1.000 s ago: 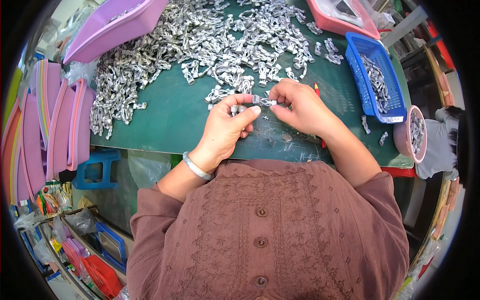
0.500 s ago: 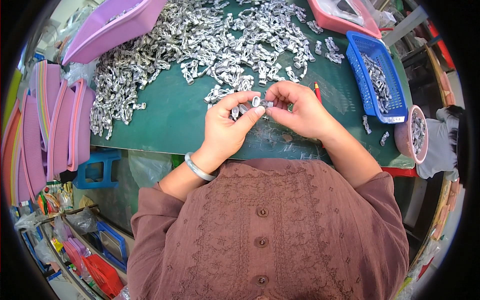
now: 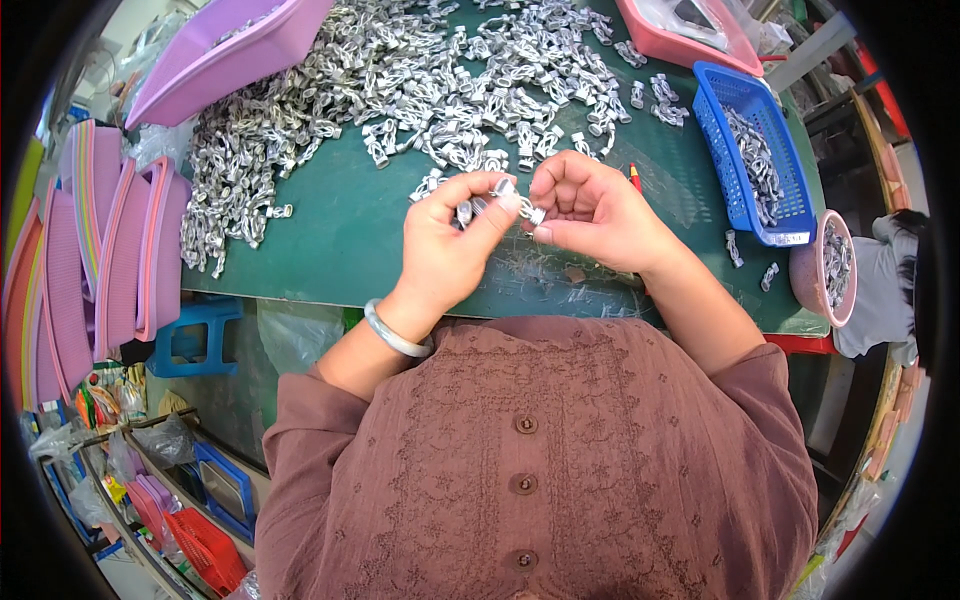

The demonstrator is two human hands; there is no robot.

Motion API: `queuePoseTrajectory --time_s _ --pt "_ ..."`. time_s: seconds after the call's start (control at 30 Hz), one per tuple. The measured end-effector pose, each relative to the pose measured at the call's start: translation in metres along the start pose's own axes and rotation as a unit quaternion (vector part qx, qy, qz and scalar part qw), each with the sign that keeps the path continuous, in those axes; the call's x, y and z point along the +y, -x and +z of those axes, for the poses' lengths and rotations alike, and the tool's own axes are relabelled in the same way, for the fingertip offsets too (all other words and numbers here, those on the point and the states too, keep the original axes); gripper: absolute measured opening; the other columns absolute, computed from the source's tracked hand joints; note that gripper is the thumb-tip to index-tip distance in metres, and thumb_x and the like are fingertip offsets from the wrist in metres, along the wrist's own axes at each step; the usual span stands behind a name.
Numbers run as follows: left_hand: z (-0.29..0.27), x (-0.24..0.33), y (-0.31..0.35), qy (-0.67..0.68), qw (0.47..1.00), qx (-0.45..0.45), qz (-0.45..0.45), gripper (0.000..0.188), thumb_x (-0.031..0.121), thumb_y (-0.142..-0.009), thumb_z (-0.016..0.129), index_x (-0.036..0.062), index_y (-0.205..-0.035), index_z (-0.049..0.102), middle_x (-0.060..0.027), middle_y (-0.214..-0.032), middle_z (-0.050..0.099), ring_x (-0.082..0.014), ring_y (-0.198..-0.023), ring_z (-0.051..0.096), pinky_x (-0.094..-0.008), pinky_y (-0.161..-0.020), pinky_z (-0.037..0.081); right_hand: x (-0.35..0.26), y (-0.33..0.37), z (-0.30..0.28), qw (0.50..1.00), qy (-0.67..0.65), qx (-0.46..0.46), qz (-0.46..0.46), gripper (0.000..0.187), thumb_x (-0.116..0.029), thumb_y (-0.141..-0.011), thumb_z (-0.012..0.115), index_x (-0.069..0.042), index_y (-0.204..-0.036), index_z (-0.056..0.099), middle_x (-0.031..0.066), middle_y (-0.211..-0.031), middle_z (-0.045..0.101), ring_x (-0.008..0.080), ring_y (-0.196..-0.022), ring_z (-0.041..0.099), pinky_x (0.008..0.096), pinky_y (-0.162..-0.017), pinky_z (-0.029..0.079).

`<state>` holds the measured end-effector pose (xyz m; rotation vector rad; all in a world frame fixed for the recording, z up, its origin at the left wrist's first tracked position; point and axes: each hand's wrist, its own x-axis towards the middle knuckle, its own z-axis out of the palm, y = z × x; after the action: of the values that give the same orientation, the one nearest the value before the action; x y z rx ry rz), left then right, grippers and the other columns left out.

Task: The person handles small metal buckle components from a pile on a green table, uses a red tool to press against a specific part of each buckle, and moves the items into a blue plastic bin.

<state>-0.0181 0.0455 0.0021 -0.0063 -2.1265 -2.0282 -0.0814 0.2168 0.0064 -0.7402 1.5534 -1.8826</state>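
Observation:
My left hand pinches a small silver-grey metal piece with loop-like links between thumb and index finger, above the green table. More such pieces show in the same hand, partly hidden by its fingers. Close by on the right is my right hand, its fingers curled and the thumb apart from them. Its thumb tip lies by the free end of the pinched piece; whether they touch is hard to tell. A large heap of similar metal pieces spreads over the table beyond both hands.
A blue basket and a pink bowl with metal pieces stand at right. A red pen lies behind my right hand. One purple tub is far left, a pink tub far right. A blue stool stands left.
My right fingers have loosened and spread from their pinch on the metal piece. The piece has tilted in my left hand, its right end now lower.

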Motion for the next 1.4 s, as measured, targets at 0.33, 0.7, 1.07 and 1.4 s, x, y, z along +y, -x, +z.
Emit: queuePoseTrajectory --time_s 0.33,0.7,1.07,1.4 --pt "-0.0079 -0.0003 -0.0074 0.303 0.897 -0.071 -0.315 0.014 0.021 -0.087 0.055 0.0085 -0.081 0.057 0.0006 -0.065 0.051 -0.0091 -0.053 0.048 -0.0201 -0.044 0.037 -0.0056 0.0007 -0.0001 0.987 -0.148 -0.058 0.027 0.032 0.002 -0.078 0.062 0.0 -0.108 0.051 0.0128 -0.094 0.063 0.0161 -0.083 0.062 0.0271 -0.074 0.05" --pt "-0.0071 -0.005 -0.0062 0.3 0.906 -0.055 -0.294 0.012 0.02 -0.086 0.056 0.0085 -0.083 0.058 0.0013 -0.066 0.052 -0.0089 -0.054 0.048 -0.02 -0.046 0.037 -0.0083 0.0016 -0.0011 0.988 -0.14 -0.038 0.048 0.029 -0.001 -0.079 0.061 0.0 -0.106 0.052 0.0122 -0.092 0.063 0.0156 -0.081 0.062 0.0269 -0.071 0.05" --pt "-0.0068 -0.0011 -0.0043 0.273 0.923 -0.029 -0.269 0.011 0.021 -0.084 0.061 0.0101 -0.084 0.058 0.0015 -0.064 0.052 -0.0083 -0.054 0.049 -0.0204 -0.047 0.036 -0.0096 0.0015 0.0 0.988 -0.138 -0.023 0.064 0.029 -0.001 -0.079 0.062 0.001 -0.106 0.052 0.0113 -0.089 0.062 0.0152 -0.079 0.061 0.027 -0.07 0.051" --pt "-0.0067 0.0004 -0.0038 0.273 0.923 -0.024 -0.271 0.013 0.022 -0.082 0.064 0.0107 -0.082 0.056 0.0013 -0.064 0.051 -0.0085 -0.054 0.049 -0.0211 -0.047 0.034 -0.009 0.0018 -0.0007 0.988 -0.138 -0.022 0.07 0.028 -0.002 -0.079 0.061 0.001 -0.105 0.051 0.0113 -0.089 0.062 0.0157 -0.079 0.061 0.0276 -0.07 0.051"
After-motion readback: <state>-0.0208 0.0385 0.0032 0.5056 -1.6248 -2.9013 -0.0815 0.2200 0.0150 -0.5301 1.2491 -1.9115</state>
